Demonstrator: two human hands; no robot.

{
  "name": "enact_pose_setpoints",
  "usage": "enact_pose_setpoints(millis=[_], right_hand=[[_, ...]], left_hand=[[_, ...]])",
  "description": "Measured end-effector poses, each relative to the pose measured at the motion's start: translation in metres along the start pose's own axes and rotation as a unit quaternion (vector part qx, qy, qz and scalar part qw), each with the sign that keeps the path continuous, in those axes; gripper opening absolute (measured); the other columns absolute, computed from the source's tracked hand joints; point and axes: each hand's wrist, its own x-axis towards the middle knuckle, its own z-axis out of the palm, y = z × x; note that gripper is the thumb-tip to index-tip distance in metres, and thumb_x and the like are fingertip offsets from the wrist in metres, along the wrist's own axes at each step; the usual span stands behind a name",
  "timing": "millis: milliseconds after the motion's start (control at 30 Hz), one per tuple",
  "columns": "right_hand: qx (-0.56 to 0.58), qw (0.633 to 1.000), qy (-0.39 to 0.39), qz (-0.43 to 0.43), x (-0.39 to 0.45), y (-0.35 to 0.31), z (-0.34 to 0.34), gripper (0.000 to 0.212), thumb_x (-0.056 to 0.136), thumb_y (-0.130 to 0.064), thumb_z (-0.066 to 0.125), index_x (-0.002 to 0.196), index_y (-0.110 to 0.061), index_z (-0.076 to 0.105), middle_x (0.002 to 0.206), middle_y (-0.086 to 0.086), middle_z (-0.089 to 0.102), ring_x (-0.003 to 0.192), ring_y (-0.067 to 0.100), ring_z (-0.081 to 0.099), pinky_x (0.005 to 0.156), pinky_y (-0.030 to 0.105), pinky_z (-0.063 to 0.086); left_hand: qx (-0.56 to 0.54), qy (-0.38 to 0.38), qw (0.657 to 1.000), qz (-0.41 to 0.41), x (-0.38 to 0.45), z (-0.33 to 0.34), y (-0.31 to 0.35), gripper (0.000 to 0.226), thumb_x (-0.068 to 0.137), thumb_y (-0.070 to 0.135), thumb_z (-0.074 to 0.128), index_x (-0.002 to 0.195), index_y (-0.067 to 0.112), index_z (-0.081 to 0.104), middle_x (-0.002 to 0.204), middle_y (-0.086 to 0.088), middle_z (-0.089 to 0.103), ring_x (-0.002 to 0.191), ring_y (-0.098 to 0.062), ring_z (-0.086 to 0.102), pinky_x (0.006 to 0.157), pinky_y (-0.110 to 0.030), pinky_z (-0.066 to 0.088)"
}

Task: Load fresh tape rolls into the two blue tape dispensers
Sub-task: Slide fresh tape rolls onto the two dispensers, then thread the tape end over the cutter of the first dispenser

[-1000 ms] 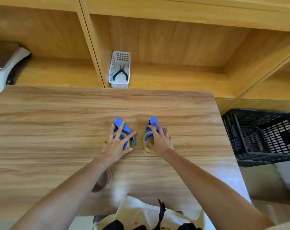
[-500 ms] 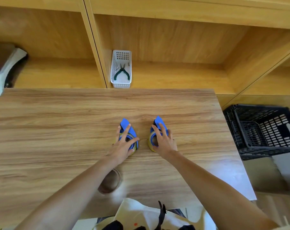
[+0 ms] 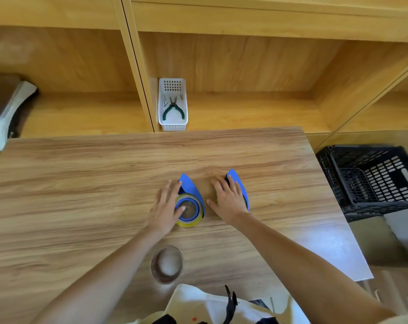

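Two blue tape dispensers lie side by side on the wooden table (image 3: 81,183). The left dispenser (image 3: 191,190) carries a yellowish tape roll (image 3: 190,222) around its blue hub. My left hand (image 3: 165,210) lies just left of it, fingers straight, the thumb tip touching the hub. The right dispenser (image 3: 241,187) is mostly hidden under my right hand (image 3: 228,199), which rests flat over it with fingers extended. A brownish, nearly spent tape roll (image 3: 167,264) lies on the table nearer to me, between my forearms.
A white basket (image 3: 172,122) with green-handled pliers (image 3: 173,111) stands on the shelf behind the table. A weighing scale (image 3: 1,108) sits at the far left. A black plastic crate (image 3: 371,181) stands right of the table. A pale bag (image 3: 203,305) lies at the near edge.
Both hands have slid outward and flattened. My left hand moved off the left dispenser, uncovering its tape roll. The head view shifted, so more of the brownish roll shows.
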Motion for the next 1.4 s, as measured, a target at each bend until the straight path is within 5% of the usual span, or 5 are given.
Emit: enact_pose_setpoints(millis=[233, 433, 767, 1167, 1400], right_hand=[[0.060, 0.988, -0.141, 0.030, 0.017, -0.055, 0.004, 0.075, 0.097, -0.039, 0.053, 0.154, -0.016, 0.010, 0.139, 0.014, 0.048, 0.112, 0.037, 0.059, 0.068, 0.039, 0.043], [0.049, 0.985, -0.138, 0.089, 0.022, -0.063, 0.017, 0.081, 0.093, -0.016, 0.061, 0.153, -0.020, 0.007, 0.128, 0.016, 0.053, 0.105, 0.039, 0.062, 0.070, 0.040, 0.046], [0.138, 0.979, -0.116, 0.094, 0.018, -0.058, 0.016, 0.085, 0.087, -0.004, 0.058, 0.152, -0.026, 0.009, 0.096, 0.012, 0.061, 0.086, 0.035, 0.065, 0.063, 0.041, 0.049], [0.425, 0.903, -0.017, 0.059, 0.016, -0.046, -0.012, 0.061, 0.097, -0.024, 0.056, 0.146, -0.024, 0.020, 0.126, 0.008, 0.061, 0.111, 0.029, 0.063, 0.093, 0.048, 0.052], [0.501, 0.861, 0.087, 0.030, 0.010, -0.039, -0.029, 0.064, 0.089, -0.066, 0.044, 0.143, -0.036, 0.028, 0.134, -0.004, 0.057, 0.118, 0.015, 0.059, 0.098, 0.044, 0.049]], left_hand=[[-0.018, -0.125, 0.980, -0.155, 0.008, 0.000, -0.032, 0.033, 0.092, 0.058, 0.050, 0.102, 0.027, 0.056, 0.103, -0.005, 0.069, 0.102, -0.031, 0.065, 0.086, -0.043, 0.053], [-0.058, -0.138, 0.979, -0.138, 0.007, 0.003, -0.028, 0.026, 0.094, 0.046, 0.055, 0.075, 0.029, 0.047, 0.083, 0.001, 0.064, 0.087, -0.026, 0.065, 0.076, -0.039, 0.051], [-0.209, -0.155, 0.955, -0.145, -0.001, -0.009, -0.029, 0.064, 0.090, 0.072, 0.036, 0.121, 0.021, 0.059, 0.120, 0.000, 0.066, 0.113, -0.024, 0.060, 0.096, -0.036, 0.045], [-0.646, -0.074, 0.741, -0.168, 0.017, -0.047, 0.038, 0.037, 0.096, 0.047, 0.052, 0.105, 0.017, 0.070, 0.087, -0.003, 0.077, 0.075, -0.014, 0.072, 0.083, -0.035, 0.055], [-0.564, 0.051, 0.817, -0.107, 0.013, -0.048, 0.070, 0.040, 0.096, 0.046, 0.055, 0.088, 0.009, 0.069, 0.062, -0.004, 0.069, 0.054, -0.015, 0.065, 0.059, -0.028, 0.055]])
